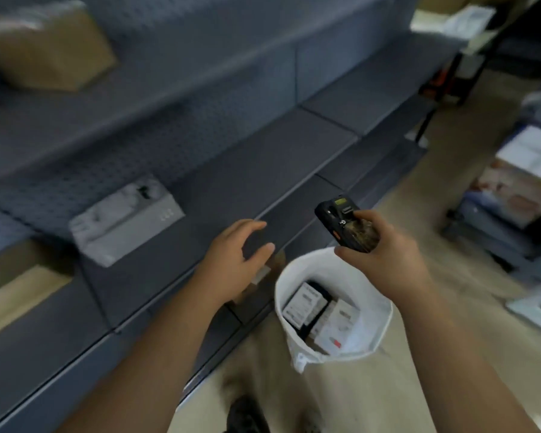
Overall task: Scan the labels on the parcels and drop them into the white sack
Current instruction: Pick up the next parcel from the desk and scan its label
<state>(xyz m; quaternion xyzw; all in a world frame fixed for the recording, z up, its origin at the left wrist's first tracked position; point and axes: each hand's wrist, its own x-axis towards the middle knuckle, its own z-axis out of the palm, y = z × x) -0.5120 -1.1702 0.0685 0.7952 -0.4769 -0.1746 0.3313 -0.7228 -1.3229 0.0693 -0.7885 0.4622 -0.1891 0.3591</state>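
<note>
Your left hand (231, 254) hovers relaxed, grip empty, over the grey metal shelf (241, 182); your right hand (384, 248) grips the black handheld scanner (345, 225) above the white fabric sack (378, 320).

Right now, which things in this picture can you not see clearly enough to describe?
Head view only:
- Labels on the parcels in the white sack: too small and blurred to read.
- Brown box on the upper shelf: motion blur hides any label.
- Scanner in the right hand: its screen faces away.
- Cardboard under the open left hand: mostly covered by it.
</note>
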